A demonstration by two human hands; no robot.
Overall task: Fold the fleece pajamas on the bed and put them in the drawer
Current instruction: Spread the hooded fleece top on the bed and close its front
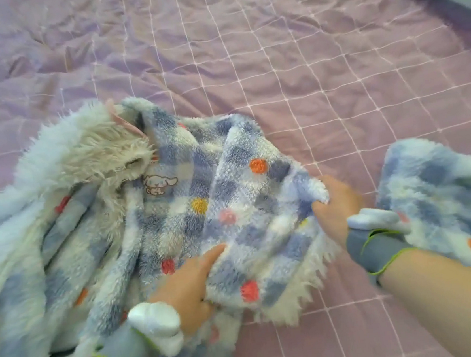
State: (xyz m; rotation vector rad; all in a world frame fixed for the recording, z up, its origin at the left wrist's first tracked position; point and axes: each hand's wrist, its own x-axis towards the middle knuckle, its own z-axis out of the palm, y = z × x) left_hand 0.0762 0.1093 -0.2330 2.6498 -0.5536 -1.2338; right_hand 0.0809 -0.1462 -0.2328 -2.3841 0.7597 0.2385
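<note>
Both hands clamped on fleece pajama top [202, 212] on bed [303, 66]: left hand [186, 285] at 6 o'clock hem, right hand [337, 204] at 3 o'clock edge.

L hand [186, 285] palm down, fingers curled, pinching fleece. R hand [335, 207] fingers closed, gripping fleece too. Both forearms bare, grey bands w/ green trim at wrists.

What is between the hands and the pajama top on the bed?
Nothing visible. The left hand and the right hand both already grip the fleece top directly. A second fleece piece lies to the right on the bedspread, apart from the grip.
</note>
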